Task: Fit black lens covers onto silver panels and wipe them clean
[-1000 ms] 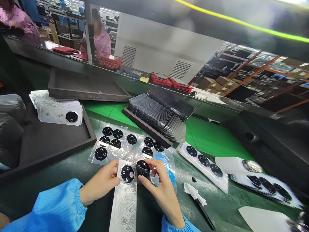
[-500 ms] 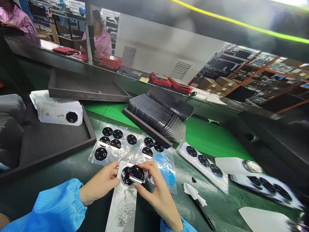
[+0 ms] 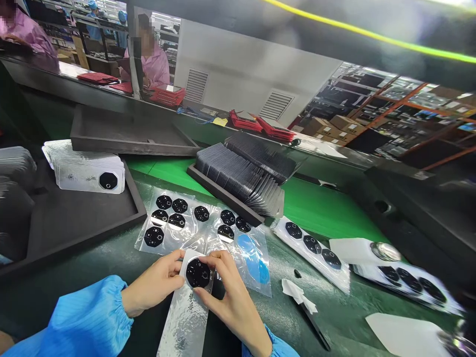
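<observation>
Black lens cover (image 3: 198, 272) pinched between left hand (image 3: 156, 283) and right hand (image 3: 230, 302).

Your view is bright and evenly lit from overhead, with white glare on the clear plastic sheets of black octagonal lens covers (image 3: 174, 223) and on the silvery patterned phone back panel (image 3: 184, 317). Shadows stay soft. Wide-angle bending warps the edges, and your right side smears: the white trays of black covers (image 3: 405, 282) and the yellow-green ceiling streak (image 3: 372, 34) are blurred.
</observation>
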Tool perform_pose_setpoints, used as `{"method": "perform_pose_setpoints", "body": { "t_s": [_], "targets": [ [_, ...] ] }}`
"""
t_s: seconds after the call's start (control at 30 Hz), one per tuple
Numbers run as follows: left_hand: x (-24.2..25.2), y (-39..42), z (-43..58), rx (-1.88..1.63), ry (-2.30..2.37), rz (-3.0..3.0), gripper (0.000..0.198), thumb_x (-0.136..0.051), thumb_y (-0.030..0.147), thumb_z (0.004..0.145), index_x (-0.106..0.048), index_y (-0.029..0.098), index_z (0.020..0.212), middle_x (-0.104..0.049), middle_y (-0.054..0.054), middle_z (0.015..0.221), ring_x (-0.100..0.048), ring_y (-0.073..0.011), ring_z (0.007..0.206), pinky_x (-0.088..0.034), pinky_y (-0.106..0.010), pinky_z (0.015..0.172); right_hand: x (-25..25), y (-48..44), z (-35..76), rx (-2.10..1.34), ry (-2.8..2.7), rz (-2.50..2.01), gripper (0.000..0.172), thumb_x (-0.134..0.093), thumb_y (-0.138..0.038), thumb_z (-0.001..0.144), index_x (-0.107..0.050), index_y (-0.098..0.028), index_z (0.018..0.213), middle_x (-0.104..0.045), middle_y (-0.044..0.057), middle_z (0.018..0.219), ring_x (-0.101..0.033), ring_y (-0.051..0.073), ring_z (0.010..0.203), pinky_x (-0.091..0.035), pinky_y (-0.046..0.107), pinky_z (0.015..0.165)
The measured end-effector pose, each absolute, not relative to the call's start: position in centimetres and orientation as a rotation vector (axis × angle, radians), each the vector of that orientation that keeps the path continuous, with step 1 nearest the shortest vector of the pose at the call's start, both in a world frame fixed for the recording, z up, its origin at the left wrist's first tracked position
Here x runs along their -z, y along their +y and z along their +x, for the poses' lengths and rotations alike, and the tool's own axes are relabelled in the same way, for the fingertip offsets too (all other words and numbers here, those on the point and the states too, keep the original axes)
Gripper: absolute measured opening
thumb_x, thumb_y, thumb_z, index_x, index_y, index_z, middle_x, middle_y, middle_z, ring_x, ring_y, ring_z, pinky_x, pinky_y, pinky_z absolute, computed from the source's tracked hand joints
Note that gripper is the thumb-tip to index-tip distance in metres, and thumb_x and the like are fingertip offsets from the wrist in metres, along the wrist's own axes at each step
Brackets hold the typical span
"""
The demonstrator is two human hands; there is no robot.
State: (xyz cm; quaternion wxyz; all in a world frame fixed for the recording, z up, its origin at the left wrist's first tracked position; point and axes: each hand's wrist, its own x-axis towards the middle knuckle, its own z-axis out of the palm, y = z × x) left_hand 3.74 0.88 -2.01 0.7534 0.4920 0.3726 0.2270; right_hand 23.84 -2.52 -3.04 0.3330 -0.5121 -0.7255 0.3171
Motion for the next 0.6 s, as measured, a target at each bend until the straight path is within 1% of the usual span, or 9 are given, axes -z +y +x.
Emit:
{"method": "perform_pose_setpoints", "body": {
  "t_s": [0.2,0.43,0.6],
  "targets": [
    [2.02,0.79,3.79,-0.49,0.823,1.077,0.04,-0.053,0.016,0.086,-0.051,0.019,0.126,-0.069,-0.005,0.104,-0.06,-0.0238,0.103,-0.04,-0.036,0.09,3.22,-2.48,23.92,-0.853,-1.89,-1.348,0.041,-0.067,-0.015,0.08,-0.053,-0.026,0.117,-0.05,0.004,0.11,-0.052,0.022,0.106,-0.047,0.036,0.091],
    [1.93,0.86,3.76,-0.479,0.831,1.083,0.042,-0.052,0.015,0.086,-0.051,0.019,0.128,-0.069,-0.005,0.107,-0.06,-0.0237,0.105,-0.039,-0.036,0.091,3.15,-2.49,23.95,-0.865,-1.886,-1.346,0.041,-0.064,-0.013,0.079,-0.052,-0.026,0.117,-0.05,0.004,0.109,-0.053,0.022,0.103,-0.049,0.036,0.088],
    [2.06,0.92,3.78,-0.483,0.819,1.08,0.044,-0.052,0.013,0.086,-0.05,0.02,0.13,-0.069,-0.005,0.107,-0.06,-0.023,0.105,-0.039,-0.035,0.09,3.17,-2.5,23.92,-0.886,-1.885,-1.353,0.041,-0.064,-0.013,0.079,-0.052,-0.026,0.116,-0.05,0.005,0.11,-0.052,0.023,0.104,-0.049,0.037,0.089]
  ]
}}
